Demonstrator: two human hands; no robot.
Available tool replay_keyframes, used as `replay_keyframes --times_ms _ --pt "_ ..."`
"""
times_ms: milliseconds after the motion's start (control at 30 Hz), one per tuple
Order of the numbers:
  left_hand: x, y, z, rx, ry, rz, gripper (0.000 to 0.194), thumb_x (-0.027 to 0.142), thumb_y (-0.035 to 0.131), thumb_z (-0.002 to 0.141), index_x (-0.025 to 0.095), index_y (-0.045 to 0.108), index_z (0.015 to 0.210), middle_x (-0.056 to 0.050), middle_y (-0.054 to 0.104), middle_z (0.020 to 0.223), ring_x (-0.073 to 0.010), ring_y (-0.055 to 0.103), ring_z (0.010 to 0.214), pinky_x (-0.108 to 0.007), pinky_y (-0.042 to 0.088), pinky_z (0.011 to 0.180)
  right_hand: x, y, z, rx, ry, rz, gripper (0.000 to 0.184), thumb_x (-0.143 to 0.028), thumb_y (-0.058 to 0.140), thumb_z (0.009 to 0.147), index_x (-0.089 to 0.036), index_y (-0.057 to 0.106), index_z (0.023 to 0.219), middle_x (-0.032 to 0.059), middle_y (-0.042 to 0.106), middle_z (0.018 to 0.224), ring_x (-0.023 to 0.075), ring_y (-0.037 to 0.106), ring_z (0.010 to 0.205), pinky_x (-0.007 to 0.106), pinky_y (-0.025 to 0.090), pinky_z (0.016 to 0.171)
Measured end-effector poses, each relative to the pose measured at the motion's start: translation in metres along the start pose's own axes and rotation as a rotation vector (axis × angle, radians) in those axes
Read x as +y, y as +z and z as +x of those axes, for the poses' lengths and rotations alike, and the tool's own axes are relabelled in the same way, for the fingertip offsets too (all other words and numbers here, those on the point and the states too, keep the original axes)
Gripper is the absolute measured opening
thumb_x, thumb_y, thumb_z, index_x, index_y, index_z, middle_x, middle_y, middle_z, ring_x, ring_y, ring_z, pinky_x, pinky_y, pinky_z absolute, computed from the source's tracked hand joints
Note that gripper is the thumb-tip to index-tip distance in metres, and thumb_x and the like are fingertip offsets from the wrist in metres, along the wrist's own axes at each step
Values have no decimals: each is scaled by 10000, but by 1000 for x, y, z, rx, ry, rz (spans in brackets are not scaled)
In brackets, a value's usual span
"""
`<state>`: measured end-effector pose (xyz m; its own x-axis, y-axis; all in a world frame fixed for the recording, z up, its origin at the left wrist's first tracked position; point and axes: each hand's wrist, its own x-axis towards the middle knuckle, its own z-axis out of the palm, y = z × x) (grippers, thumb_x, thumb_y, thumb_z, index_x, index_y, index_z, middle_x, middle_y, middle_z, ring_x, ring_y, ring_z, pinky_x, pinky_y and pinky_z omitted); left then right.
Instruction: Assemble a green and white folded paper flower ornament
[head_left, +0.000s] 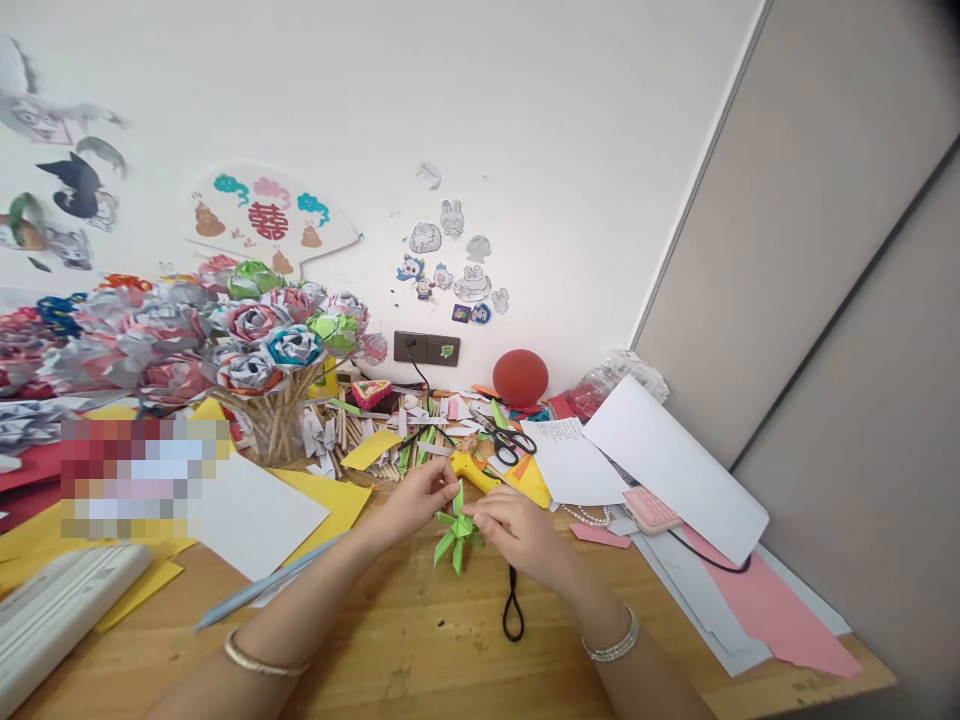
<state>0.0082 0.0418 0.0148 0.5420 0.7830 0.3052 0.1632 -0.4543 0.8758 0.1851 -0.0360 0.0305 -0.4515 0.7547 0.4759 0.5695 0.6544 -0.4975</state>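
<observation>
Between my hands is a green folded paper flower [456, 530] with several pointed petals spread outward, held just above the wooden table. My left hand [421, 497] pinches its upper petal between thumb and fingers. From the other side, my right hand [514, 530] has its thumb and fingertips closed on the flower's right part. Behind the hands lies a yellow glue gun [474, 474], partly covered by them. A black cord loop [513, 610] rests on the table below my right hand.
Paper roses [292, 345] on sticks stand at the left. Black-handled scissors [512, 445] lie among paper scraps at the back. A red balloon [520, 377] sits near the wall. White sheets [667, 470] and pink paper [787, 620] are at the right; a blue stick [262, 583] is at the left.
</observation>
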Motion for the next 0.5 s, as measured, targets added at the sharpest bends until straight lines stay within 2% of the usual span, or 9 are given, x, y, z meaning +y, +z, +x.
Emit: replay_keyframes --times_ms 100,233,500 --pt "-1 1 0 1 8 0 200 342 519 772 181 443 680 48 472 610 -112 499 555 -222 411 525 0 0 0 1 31 17 316 -303 370 918 -202 669 910 34 673 948 185 563 903 298 408 799" --pt "-2 2 0 -6 21 -13 188 332 499 795 178 448 699 40 500 613 -115 511 558 -225 419 528 1 1 1 88 87 75 307 -315 370 917 -215 655 975 39 659 994 185 558 941 302 409 821" --pt "0 -4 1 44 53 -58 207 345 512 800 177 445 700 53 468 631 -95 503 549 -221 428 529 -1 -3 0 65 112 197 305 -343 386 906 -245 648 1029 34 663 992 198 553 976 341 407 865"
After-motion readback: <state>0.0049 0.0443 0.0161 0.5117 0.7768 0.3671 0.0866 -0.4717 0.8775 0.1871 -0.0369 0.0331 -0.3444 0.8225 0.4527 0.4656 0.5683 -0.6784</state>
